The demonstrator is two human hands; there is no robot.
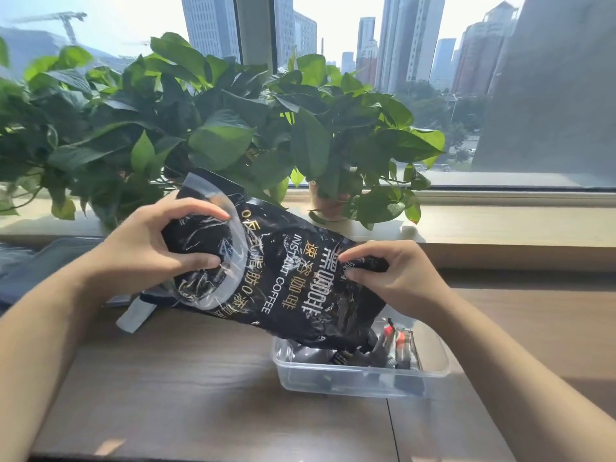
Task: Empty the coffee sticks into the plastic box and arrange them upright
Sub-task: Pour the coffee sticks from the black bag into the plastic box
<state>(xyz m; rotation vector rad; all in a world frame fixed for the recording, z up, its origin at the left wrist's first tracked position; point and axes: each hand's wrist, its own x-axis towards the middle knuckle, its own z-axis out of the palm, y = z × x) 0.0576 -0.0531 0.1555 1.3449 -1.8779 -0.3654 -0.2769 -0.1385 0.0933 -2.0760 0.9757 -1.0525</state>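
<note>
A black instant coffee bag (286, 281) with gold and white print hangs tilted over a clear plastic box (350, 378) on the wooden table. My left hand (156, 248) grips the bag's upper left end, by its clear window. My right hand (390, 271) pinches the bag's right edge above the box. The bag's lower right corner dips into the box. Several dark coffee sticks (393, 348) with red marks lie and lean inside the box, partly hidden by the bag.
Leafy green potted plants (206, 128) line the windowsill just behind the bag. A pot (328, 203) stands behind my right hand. A grey flat thing (50, 261) lies at the left on the table. A table seam (391, 428) runs below the box.
</note>
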